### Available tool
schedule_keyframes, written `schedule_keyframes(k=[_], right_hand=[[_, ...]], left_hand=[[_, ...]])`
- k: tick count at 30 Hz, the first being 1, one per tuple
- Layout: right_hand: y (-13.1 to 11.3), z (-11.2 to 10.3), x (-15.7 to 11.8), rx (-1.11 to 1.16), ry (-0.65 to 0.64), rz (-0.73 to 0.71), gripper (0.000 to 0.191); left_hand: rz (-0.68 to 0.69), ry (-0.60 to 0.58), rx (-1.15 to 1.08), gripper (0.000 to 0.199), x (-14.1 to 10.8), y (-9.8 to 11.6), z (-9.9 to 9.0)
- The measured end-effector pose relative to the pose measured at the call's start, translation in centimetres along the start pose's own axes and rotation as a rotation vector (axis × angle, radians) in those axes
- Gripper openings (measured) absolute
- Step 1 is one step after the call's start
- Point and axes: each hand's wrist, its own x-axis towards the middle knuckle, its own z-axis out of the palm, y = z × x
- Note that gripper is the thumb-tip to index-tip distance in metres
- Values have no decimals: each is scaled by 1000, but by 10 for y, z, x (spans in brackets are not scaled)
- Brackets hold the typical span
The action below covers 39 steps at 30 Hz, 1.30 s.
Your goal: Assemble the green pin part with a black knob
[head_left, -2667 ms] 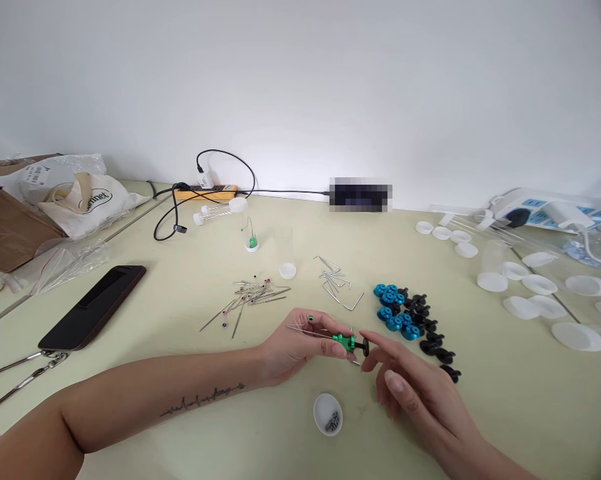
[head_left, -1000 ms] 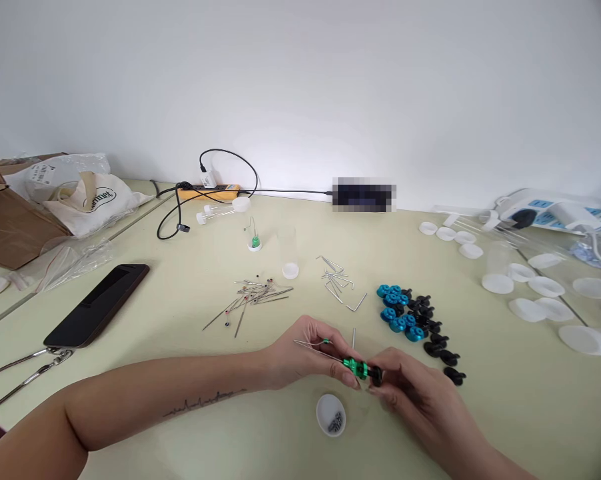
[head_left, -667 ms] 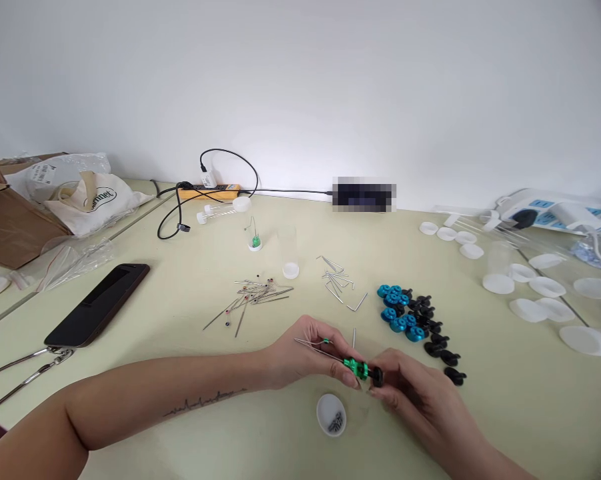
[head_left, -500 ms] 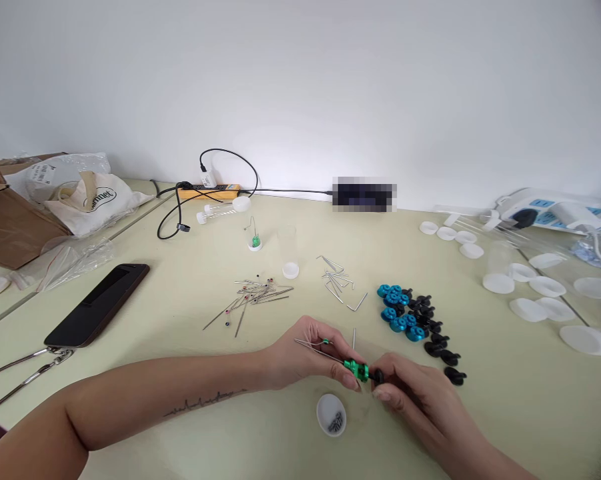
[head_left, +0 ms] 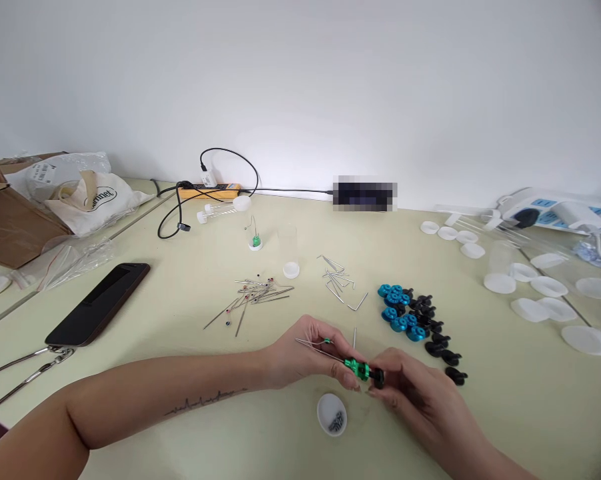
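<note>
Green metal shows above the table (head_left: 205, 440), well in from its far edge: the left hand (head_left: 313, 350) has thumb and fingers clamped on the green piece (head_left: 356, 369), seemingly to steady it while leaving its end free. From where I stand, the right hand (head_left: 415, 393) pinches the black knob (head_left: 379, 378) at that end, perhaps for turning. Just below, a white dish (head_left: 327, 403) probably keeps its small grey bits (head_left: 336, 422) from rolling away.
</note>
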Motion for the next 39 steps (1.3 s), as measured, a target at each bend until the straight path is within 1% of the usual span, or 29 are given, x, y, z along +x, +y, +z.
schedule_keyframes(k=[6, 11, 15, 21, 25, 30, 35, 39], right_hand=[[1, 1, -2, 1, 12, -34, 29], [1, 0, -3, 13, -30, 37, 29], [-1, 0, -1, 5, -3, -3, 33], [-1, 0, -3, 16, -19, 50, 31], [-1, 0, -2, -6, -10, 13, 36], [0, 2, -1, 0, -18, 50, 30], [0, 1, -3, 15, -31, 32, 34], [-1, 0, -2, 11, -50, 81, 32]], left_hand=[[-7, -21, 0, 35, 0, -1, -1], [4, -13, -11, 34, 1, -1, -2], [-1, -17, 1, 34, 1, -2, -2], [6, -7, -2, 34, 1, -2, -2], [-6, -14, 5, 35, 1, -2, -2], [15, -8, -6, 35, 1, -2, -2], [5, -13, 1, 35, 2, -3, -2], [20, -19, -2, 34, 2, -4, -3]])
